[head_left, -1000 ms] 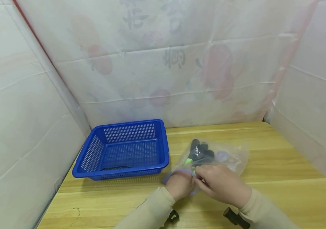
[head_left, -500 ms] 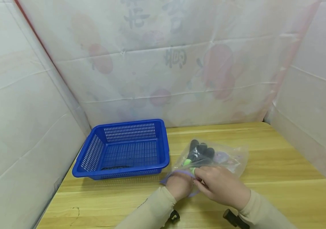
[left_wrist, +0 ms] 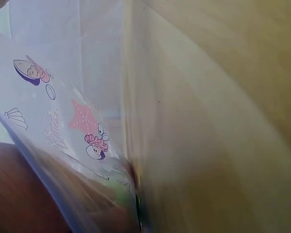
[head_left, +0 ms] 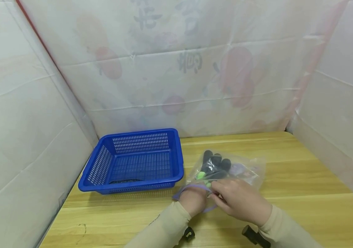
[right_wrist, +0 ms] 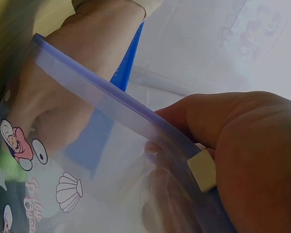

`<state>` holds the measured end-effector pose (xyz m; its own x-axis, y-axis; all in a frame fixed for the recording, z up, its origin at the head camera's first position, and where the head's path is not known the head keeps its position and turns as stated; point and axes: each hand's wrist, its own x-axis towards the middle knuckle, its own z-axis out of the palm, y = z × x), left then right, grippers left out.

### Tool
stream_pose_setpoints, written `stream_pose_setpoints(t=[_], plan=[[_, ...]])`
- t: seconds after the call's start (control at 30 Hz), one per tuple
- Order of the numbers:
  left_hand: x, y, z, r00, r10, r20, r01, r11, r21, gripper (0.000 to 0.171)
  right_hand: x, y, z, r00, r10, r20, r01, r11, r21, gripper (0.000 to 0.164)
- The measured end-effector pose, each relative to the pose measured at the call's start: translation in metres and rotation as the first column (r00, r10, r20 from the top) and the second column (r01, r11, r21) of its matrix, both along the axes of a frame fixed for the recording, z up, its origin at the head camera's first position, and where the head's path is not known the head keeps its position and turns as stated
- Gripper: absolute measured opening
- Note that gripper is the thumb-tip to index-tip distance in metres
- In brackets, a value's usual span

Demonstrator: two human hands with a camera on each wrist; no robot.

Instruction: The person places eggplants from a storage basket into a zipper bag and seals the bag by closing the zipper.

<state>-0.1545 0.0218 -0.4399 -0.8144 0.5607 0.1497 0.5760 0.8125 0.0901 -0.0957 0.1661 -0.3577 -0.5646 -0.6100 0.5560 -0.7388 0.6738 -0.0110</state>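
Observation:
A clear zip bag (head_left: pixel 244 172) with a purple rim (right_wrist: pixel 102 90) and printed shells lies on the table, its mouth towards me. Inside is a glove (head_left: pixel 215 163) with dark fingers and bright green parts, its fingertips pointing away. My left hand (head_left: pixel 193 199) reaches through the mouth up to the wrist; its fingers curl at the green part of the glove, partly hidden by the print. Thumb and fingers of my right hand (head_left: pixel 241 199) pinch the bag's rim beside a small cream slider (right_wrist: pixel 202 171), holding the mouth apart.
A blue plastic basket (head_left: pixel 176 162) stands left of the bag, with something dark and flat at its near inside edge. Printed white sheeting (head_left: pixel 164 86) encloses the wooden table (head_left: pixel 117 220) at the back and sides. Black straps hang below both wrists.
The bag and the glove inside have shifted slightly to the left. My left hand stays within the mouth, and my right hand keeps its pinch on the rim.

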Motion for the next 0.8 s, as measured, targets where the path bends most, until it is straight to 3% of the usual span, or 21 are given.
stream_pose_setpoints(t=[0.13, 0.3, 0.47, 0.6, 0.8], plan=[[0.000, -0.001, 0.000, 0.996, -0.056, -0.071, 0.055, 0.998, -0.011, 0.019, -0.001, 0.002, 0.001, 1.000, -0.007, 0.010, 0.007, 1.000, -0.014, 0.030], [0.004, -0.002, -0.002, 0.981, -0.102, -0.168, 0.110, 0.993, 0.040, 0.028, -0.002, 0.005, 0.003, 0.999, -0.016, 0.031, 0.017, 0.999, -0.036, 0.030], [0.011, -0.001, 0.005, 0.987, -0.094, -0.130, 0.109, 0.988, 0.108, 0.028, -0.007, 0.013, 0.006, 0.999, -0.032, 0.019, 0.033, 0.998, -0.052, 0.030], [0.015, 0.001, 0.011, 0.986, -0.127, -0.105, 0.141, 0.981, 0.132, 0.025, -0.013, 0.021, 0.007, 0.998, -0.065, 0.006, 0.065, 0.996, -0.054, 0.031], [0.020, 0.002, 0.018, 0.982, -0.139, -0.128, 0.160, 0.972, 0.174, 0.024, -0.018, 0.036, 0.007, 0.979, -0.191, 0.074, 0.193, 0.981, -0.023, 0.034]])
